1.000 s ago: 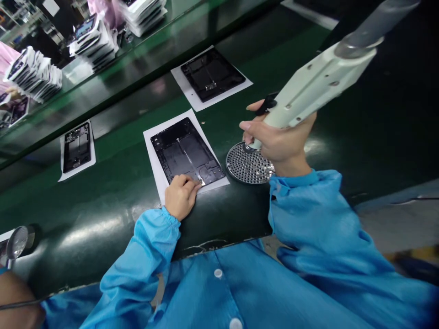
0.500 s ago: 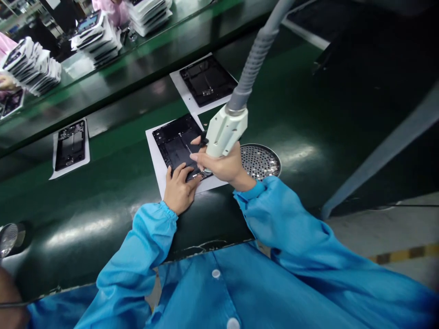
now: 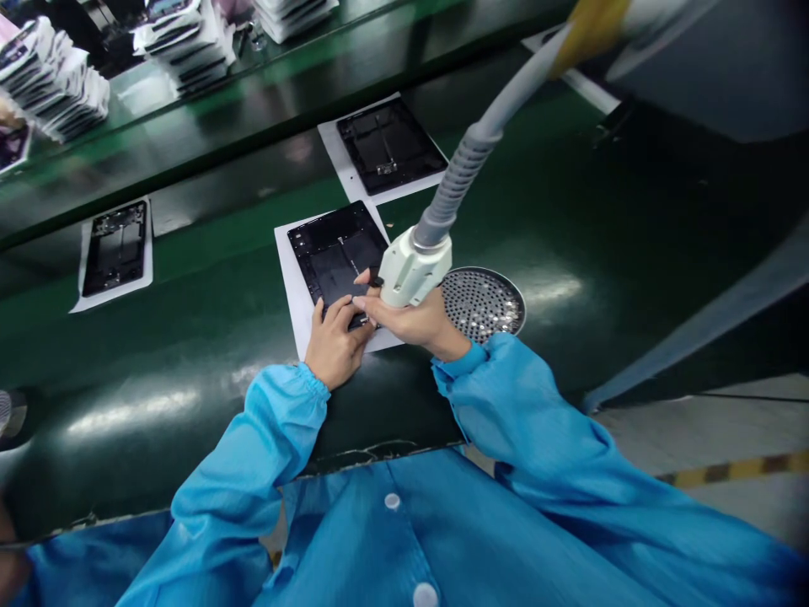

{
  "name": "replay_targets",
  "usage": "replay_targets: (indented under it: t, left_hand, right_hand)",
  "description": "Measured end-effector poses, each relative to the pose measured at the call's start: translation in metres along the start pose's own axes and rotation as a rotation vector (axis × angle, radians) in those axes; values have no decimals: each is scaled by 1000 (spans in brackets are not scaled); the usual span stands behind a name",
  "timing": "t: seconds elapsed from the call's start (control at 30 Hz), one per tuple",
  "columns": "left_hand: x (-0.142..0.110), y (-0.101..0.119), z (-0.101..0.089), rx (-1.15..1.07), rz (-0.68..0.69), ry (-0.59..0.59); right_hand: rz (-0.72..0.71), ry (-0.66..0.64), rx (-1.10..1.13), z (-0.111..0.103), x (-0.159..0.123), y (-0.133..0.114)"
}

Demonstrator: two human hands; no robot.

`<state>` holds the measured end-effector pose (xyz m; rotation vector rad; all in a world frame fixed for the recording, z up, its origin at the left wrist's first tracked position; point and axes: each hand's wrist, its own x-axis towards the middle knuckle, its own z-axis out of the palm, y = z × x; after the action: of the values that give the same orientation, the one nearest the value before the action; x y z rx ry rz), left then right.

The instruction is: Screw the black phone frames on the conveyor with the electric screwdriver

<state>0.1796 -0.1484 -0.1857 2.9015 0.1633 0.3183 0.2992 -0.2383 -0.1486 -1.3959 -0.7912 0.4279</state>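
A black tablet housing (image 3: 338,257) lies on a white sheet (image 3: 291,282) in front of me, with a thin light strip running along its inside. My left hand (image 3: 336,344) rests on the housing's near edge, fingers spread and its fingertips close to my right hand. Wrapped round a pale green hand tool (image 3: 414,268) on a grey hose is my right hand (image 3: 420,320). The tool stands tilted over the housing's near right corner; its working tip is hidden behind my fingers. Just right of my right hand is a round perforated metal dish (image 3: 485,303).
Another tablet housing (image 3: 393,145) lies behind on white paper, and a third (image 3: 115,249) is at the left. The grey hose (image 3: 464,173) rises toward the upper right. Stacks of papered panels (image 3: 186,46) stand across the green bench (image 3: 208,278). A grey bar (image 3: 701,324) slants at the right.
The tool's top has tipped slightly and sits a little lower, its hose leaning further right. Both hands keep their places on the tool and housing. The view has shifted slightly.
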Motion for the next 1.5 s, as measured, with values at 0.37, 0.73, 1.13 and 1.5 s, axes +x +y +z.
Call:
replay_targets:
  t: [0.37, 0.73, 1.13, 1.5]
  left_hand:
    - [-1, -1, 3, -6, 0, 61]
    - [-7, -7, 2, -30, 61, 134]
    - [-8, -6, 1, -39, 71, 174]
    - [-8, -8, 1, -32, 70, 158]
  right_hand:
    - [-101, 199, 109, -40, 15, -18]
    - [-190, 477, -53, -97, 38, 7]
    - [-170, 438, -67, -96, 41, 14]
    - [-141, 438, -57, -94, 41, 12]
